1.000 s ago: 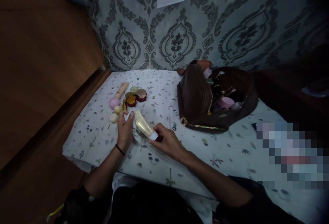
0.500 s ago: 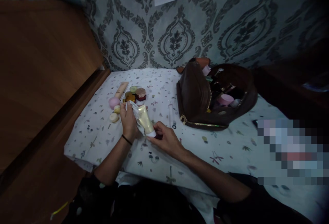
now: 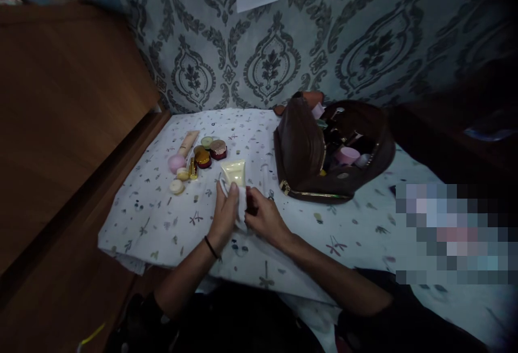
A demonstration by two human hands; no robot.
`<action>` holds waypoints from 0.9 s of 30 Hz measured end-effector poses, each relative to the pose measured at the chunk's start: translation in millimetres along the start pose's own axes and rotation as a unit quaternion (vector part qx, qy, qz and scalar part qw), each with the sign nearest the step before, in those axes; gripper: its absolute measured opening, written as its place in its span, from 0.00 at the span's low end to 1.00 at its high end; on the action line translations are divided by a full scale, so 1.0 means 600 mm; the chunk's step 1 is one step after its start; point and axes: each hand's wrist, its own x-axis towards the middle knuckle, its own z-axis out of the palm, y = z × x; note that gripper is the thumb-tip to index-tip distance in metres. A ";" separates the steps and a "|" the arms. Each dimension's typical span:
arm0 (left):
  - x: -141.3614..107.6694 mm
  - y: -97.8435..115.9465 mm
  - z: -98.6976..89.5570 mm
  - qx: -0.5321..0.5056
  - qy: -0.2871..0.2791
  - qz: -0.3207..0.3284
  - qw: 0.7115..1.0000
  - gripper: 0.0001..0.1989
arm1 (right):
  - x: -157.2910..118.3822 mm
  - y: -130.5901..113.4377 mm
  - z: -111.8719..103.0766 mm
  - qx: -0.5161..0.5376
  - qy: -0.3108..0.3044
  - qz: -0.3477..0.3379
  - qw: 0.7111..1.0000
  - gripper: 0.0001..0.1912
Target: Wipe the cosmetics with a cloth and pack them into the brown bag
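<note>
A pale yellow tube (image 3: 236,172) stands out above my left hand (image 3: 225,207), its flat wide end pointing away from me. My left hand is closed round a white cloth or wipe (image 3: 242,202) that wraps the tube's lower part. From the right, my right hand (image 3: 263,215) touches the lower part of the wrapped tube with curled fingers; what its fingertips grip is hidden. To the left on the patterned sheet lie a pink round item (image 3: 177,163), a beige tube (image 3: 188,142), a gold tube (image 3: 193,169) and several small jars.
An open brown bag (image 3: 301,140) with cosmetics inside, among them a pink jar (image 3: 347,155), stands at the right. A clear slim item (image 3: 265,177) lies between it and my hands. Wooden furniture (image 3: 73,83) borders the left side, and a patterned wall rises behind.
My left hand has moved right, away from the jars, and the cloth now covers the tube's lower part. The tube stands more upright, and the gold tube by the jars has come into view.
</note>
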 end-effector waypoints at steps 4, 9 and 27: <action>0.014 0.029 -0.025 0.090 -0.027 0.035 0.995 0.19 | -0.001 -0.006 -0.011 -0.114 -0.044 -0.058 0.991 0.04; 0.039 0.071 -0.088 0.291 -0.131 0.094 0.943 0.13 | 0.006 -0.004 -0.027 -0.143 0.097 -0.050 0.984 0.12; 0.015 0.053 -0.141 0.658 -0.249 0.272 0.656 0.19 | 0.020 0.017 -0.044 -0.120 -0.030 -0.061 0.990 0.23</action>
